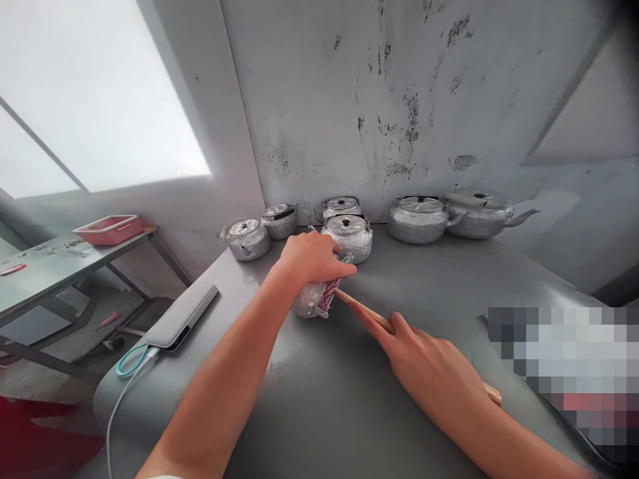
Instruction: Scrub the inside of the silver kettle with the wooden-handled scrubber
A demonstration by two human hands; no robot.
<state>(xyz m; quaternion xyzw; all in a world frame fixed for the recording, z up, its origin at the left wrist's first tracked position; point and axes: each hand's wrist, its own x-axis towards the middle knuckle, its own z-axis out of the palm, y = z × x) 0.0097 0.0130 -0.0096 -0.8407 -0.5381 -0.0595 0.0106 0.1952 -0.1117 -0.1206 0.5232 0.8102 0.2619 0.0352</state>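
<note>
My left hand [310,258] is closed over a small silver kettle [307,301], which lies tipped with its opening toward the right. The hand and wrist hide much of it. Red-and-white yarn or cloth [329,294] shows at the opening, and a bit of greenish material [348,258] by my left thumb. My right hand [424,359] grips a wooden stick [367,311], index finger stretched along it. The stick's far end meets the cloth at the kettle's mouth; how deep it goes is hidden. Its near end [493,394] comes out beside my right wrist.
Several lidded silver kettles stand along the wall, including one [348,238] just behind my left hand. A grey power bank [182,316] with a white cable lies on the grey table [319,406]. A pink basket [108,230] sits on a side table. The right edge is pixelated.
</note>
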